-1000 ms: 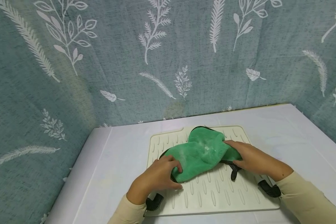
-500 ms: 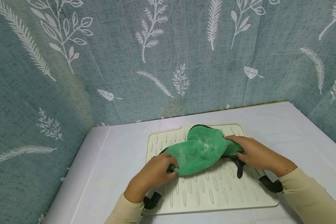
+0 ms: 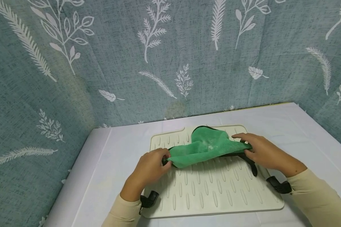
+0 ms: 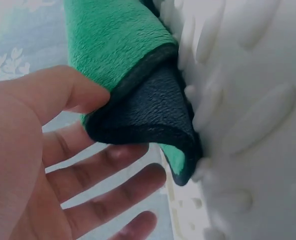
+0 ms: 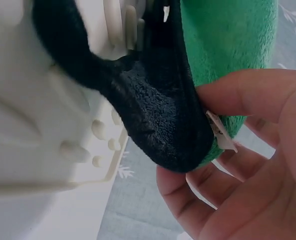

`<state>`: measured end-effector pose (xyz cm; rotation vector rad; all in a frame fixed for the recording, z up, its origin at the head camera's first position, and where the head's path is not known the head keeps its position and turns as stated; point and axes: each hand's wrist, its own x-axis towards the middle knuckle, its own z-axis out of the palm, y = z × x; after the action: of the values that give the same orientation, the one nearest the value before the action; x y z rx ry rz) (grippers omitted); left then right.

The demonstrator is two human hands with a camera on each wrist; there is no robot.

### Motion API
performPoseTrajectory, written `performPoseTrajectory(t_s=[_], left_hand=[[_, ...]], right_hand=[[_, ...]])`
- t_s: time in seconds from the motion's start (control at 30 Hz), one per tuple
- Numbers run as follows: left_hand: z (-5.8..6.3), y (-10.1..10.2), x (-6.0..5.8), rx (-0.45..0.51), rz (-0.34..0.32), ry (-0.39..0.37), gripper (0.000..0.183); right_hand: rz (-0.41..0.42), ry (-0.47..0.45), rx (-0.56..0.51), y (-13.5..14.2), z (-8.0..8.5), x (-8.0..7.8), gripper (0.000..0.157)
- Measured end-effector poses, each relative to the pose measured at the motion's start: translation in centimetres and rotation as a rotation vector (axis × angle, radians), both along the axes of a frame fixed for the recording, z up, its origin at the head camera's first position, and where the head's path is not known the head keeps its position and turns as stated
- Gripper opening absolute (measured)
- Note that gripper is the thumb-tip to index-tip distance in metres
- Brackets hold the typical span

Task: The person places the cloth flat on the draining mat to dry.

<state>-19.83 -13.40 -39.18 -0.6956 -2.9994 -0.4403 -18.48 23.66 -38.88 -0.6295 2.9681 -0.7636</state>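
A plush cloth [image 3: 204,149], green on one side and dark on the other with a black edge, spans between my two hands over a cream ridged mat. My left hand [image 3: 152,165] pinches its left corner between thumb and index finger; in the left wrist view the other fingers of that hand [image 4: 63,150] spread out below the dark fold [image 4: 148,105]. On the opposite side my right hand [image 3: 262,153] pinches the right corner. A small white tag [image 5: 221,132] shows beside the thumb in the right wrist view, and a dark flap [image 5: 148,105] hangs there. The cloth's far part lies on the mat.
The cream mat [image 3: 213,195] with raised oval ridges lies on a white-covered table [image 3: 113,170]. Behind and beside the table hangs a grey-green leaf-patterned curtain [image 3: 125,78]. Black wrist mounts [image 3: 149,199] sit at both sleeves, low over the mat.
My left hand has moved from resting at the cloth's near left edge to pinching the corner, slightly up and left. The right hand shifted right. The near edge is now lifted and drawn straighter.
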Motion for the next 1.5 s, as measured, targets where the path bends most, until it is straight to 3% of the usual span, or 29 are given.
performPoseTrajectory(t_s=[0.3, 0.5, 0.63, 0.83, 1.1, 1.5], left_hand=[[0.16, -0.53, -0.54, 0.065, 0.112, 0.114, 0.006], [0.20, -0.55, -0.75, 0.157, 0.107, 0.224, 0.005], [-0.07, -0.49, -0.68, 0.159, 0.110, 0.255, 0.006], [-0.57, -0.16, -0.68, 0.117, 0.149, 0.265, 0.011], [-0.25, 0.21, -0.67, 0.134, 0.226, 0.245, 0.014], [0.28, 0.27, -0.73, 0.374, 0.292, 0.248, 0.016]], right_hand=[[-0.002, 0.023, -0.010, 0.24, 0.43, 0.01, 0.053], [-0.049, 0.104, -0.013, 0.18, 0.23, 0.19, 0.045], [-0.071, 0.113, -0.009, 0.01, -0.14, 0.19, 0.043], [-0.063, 0.148, -0.014, -0.05, -0.45, -0.02, 0.041], [-0.072, 0.249, 0.001, -0.10, -0.53, -0.37, 0.030], [-0.092, 0.251, -0.024, -0.31, -0.28, -0.21, 0.022]])
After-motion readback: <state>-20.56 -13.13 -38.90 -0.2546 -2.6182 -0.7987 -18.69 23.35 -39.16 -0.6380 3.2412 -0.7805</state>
